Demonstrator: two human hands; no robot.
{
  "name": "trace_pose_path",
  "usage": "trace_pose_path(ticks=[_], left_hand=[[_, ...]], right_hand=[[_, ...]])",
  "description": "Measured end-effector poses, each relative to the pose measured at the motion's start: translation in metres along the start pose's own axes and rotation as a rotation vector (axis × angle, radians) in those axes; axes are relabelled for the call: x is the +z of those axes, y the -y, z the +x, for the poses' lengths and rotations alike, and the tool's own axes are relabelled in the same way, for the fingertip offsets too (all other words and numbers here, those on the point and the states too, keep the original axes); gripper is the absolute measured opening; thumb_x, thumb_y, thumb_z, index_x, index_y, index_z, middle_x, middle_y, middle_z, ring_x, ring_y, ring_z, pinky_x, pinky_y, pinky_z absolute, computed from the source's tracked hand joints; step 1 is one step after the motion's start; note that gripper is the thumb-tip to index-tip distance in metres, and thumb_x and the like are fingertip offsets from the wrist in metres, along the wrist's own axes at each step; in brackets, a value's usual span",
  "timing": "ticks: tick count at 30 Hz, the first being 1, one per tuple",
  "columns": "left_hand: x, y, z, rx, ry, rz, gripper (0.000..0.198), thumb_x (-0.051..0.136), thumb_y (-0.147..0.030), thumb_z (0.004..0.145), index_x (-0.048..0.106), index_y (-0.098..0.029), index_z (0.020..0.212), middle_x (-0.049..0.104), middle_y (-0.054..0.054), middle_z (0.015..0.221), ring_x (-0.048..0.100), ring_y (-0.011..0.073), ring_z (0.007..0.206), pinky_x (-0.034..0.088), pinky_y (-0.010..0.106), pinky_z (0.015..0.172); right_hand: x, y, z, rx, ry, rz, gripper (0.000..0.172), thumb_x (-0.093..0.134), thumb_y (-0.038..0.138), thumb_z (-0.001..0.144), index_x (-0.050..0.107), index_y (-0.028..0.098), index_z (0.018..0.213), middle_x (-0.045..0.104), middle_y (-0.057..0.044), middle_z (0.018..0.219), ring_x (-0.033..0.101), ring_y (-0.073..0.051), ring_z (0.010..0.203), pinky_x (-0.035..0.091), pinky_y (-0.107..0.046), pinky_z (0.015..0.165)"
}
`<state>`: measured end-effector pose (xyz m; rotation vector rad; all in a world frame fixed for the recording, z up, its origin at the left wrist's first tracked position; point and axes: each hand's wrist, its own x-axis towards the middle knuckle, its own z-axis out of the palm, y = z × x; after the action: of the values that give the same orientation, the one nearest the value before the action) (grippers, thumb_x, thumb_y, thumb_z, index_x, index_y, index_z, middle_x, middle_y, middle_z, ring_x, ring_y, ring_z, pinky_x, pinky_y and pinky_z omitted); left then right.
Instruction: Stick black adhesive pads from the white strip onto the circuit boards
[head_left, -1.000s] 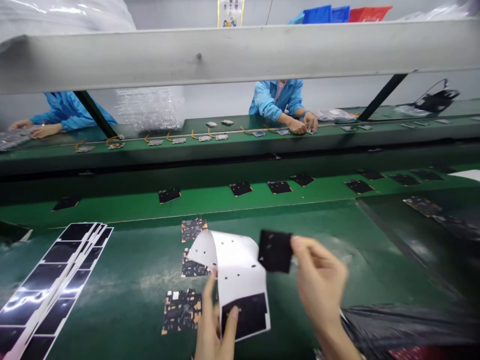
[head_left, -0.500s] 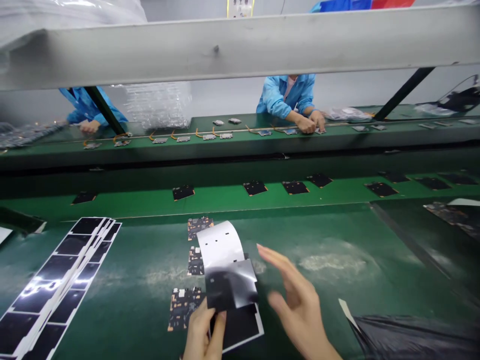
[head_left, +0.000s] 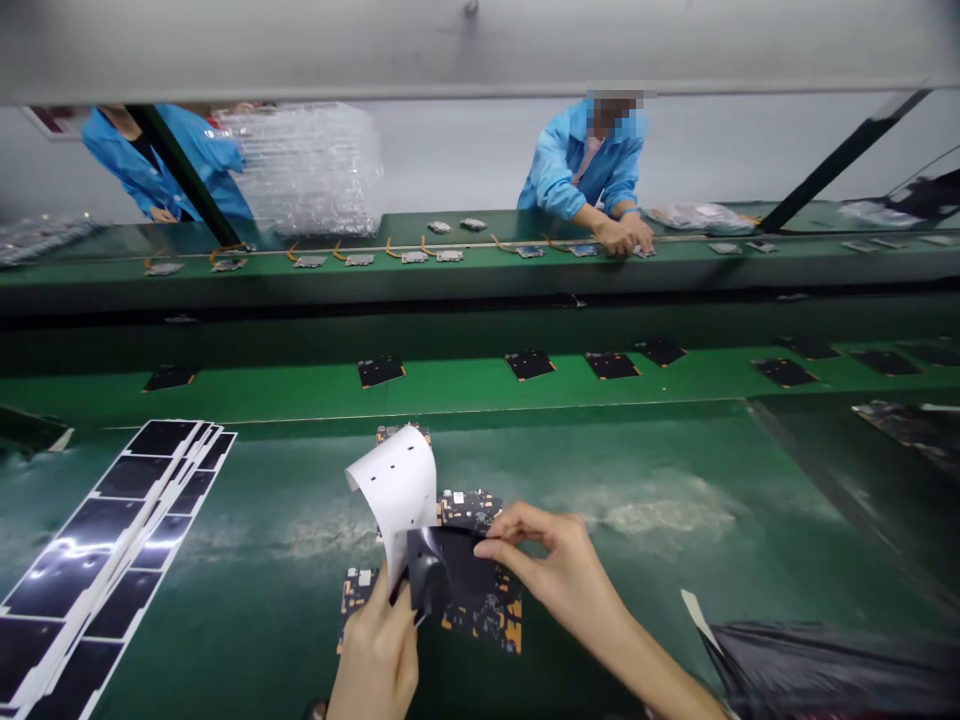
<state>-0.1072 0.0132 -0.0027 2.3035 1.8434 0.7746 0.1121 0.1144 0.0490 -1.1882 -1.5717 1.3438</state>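
Observation:
My left hand is closed on a curled white backing sheet with small dark holes. A glossy black film sticker stretches from the lower end of that sheet toward the right. Thumb and fingers of my right hand pinch the film's right edge. Below the film lies a dark circuit board with copper-coloured pads, partly covered from sight. Another circuit board shows just behind the film, and one more is beside my left hand, partly hidden by it.
Strips of black film on white backing lie at left. Black-covered boards rest on the bright green belt. Crumpled black plastic is at lower right. Across the line, a co-worker in blue handles a small part.
My right hand has moved left and now grips the black film's edge. The white sheet has swung left and curled, exposing boards beneath. The camera view has tilted slightly.

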Motion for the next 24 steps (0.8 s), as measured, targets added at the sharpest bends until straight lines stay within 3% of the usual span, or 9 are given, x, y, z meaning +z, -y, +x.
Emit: trace_pose_path(ticks=[2,4,6,8,10,12,13,15,24], left_hand=[[0.0,0.007,0.001,-0.028,-0.021,0.085,0.043,0.039,-0.006,0.093,0.068,-0.016,0.124,0.067,0.02,0.132,0.075,0.0285,0.104,0.062,0.03,0.077],[-0.006,0.01,0.003,-0.073,-0.043,0.053,0.05,0.039,-0.006,0.094,0.058,-0.02,0.138,0.065,0.012,0.138,0.07,0.0252,0.115,0.06,0.028,0.086],[-0.016,0.01,0.006,-0.178,-0.112,-0.07,0.049,0.042,-0.01,0.098,0.053,-0.025,0.143,0.063,0.005,0.141,0.065,0.0191,0.125,0.053,0.023,0.099],[-0.027,0.008,0.007,-0.312,-0.246,-0.168,0.035,0.048,-0.019,0.101,0.062,-0.027,0.132,0.067,0.001,0.136,0.065,0.0178,0.122,0.049,0.023,0.102],[-0.035,0.006,0.006,-0.472,-0.372,-0.188,0.023,0.055,-0.028,0.101,0.07,-0.027,0.119,0.072,0.001,0.125,0.072,0.0153,0.087,0.054,0.023,0.08],[-0.038,0.003,0.002,-0.595,-0.455,-0.186,0.02,0.06,-0.034,0.099,0.073,-0.025,0.112,0.075,0.0,0.114,0.053,0.0088,0.05,0.045,0.023,0.052],[-0.038,0.002,0.0,-0.635,-0.483,-0.192,0.021,0.062,-0.035,0.098,0.074,-0.025,0.11,0.076,0.0,0.111,0.041,0.0068,0.042,0.038,0.024,0.045],[-0.035,0.001,-0.004,-0.679,-0.522,-0.215,0.021,0.064,-0.038,0.096,0.075,-0.024,0.108,0.076,0.0,0.107,0.032,0.0056,0.04,0.033,0.025,0.042],[-0.027,0.005,-0.012,-0.69,-0.523,-0.223,0.027,0.066,-0.044,0.093,0.075,-0.023,0.107,0.076,0.002,0.1,0.035,0.008,0.043,0.033,0.025,0.042]], right_hand=[[-0.006,0.006,0.0,-0.124,-0.083,-0.098,0.019,0.077,0.035,0.085,0.071,0.021,0.072,0.073,0.001,0.067,0.066,-0.014,0.062,0.052,-0.026,0.064],[-0.016,0.007,0.006,-0.136,-0.157,-0.095,0.023,0.077,0.039,0.085,0.072,0.021,0.072,0.073,-0.001,0.068,0.067,-0.016,0.063,0.053,-0.027,0.064],[-0.027,-0.003,0.016,-0.027,-0.168,-0.027,0.03,0.082,0.048,0.079,0.07,0.021,0.072,0.072,-0.002,0.067,0.067,-0.016,0.061,0.054,-0.027,0.059],[-0.035,-0.023,0.029,0.144,-0.099,0.05,0.042,0.088,0.055,0.068,0.067,0.019,0.071,0.069,-0.002,0.061,0.062,-0.015,0.053,0.048,-0.025,0.049],[-0.036,-0.047,0.039,0.286,-0.015,0.108,0.05,0.092,0.059,0.058,0.065,0.018,0.068,0.064,0.001,0.054,0.053,-0.01,0.045,0.039,-0.021,0.042],[-0.032,-0.069,0.045,0.351,0.033,0.14,0.054,0.093,0.06,0.054,0.063,0.017,0.066,0.058,0.004,0.049,0.046,-0.007,0.041,0.032,-0.019,0.041],[-0.03,-0.077,0.047,0.361,0.046,0.149,0.055,0.093,0.061,0.054,0.062,0.016,0.065,0.057,0.005,0.048,0.043,-0.006,0.04,0.03,-0.019,0.041],[-0.025,-0.086,0.048,0.362,0.059,0.152,0.055,0.093,0.06,0.054,0.062,0.016,0.065,0.056,0.005,0.048,0.041,-0.005,0.04,0.028,-0.019,0.042],[-0.024,-0.09,0.047,0.337,0.058,0.115,0.052,0.091,0.06,0.058,0.063,0.017,0.065,0.057,0.005,0.051,0.04,-0.006,0.041,0.029,-0.02,0.042]])
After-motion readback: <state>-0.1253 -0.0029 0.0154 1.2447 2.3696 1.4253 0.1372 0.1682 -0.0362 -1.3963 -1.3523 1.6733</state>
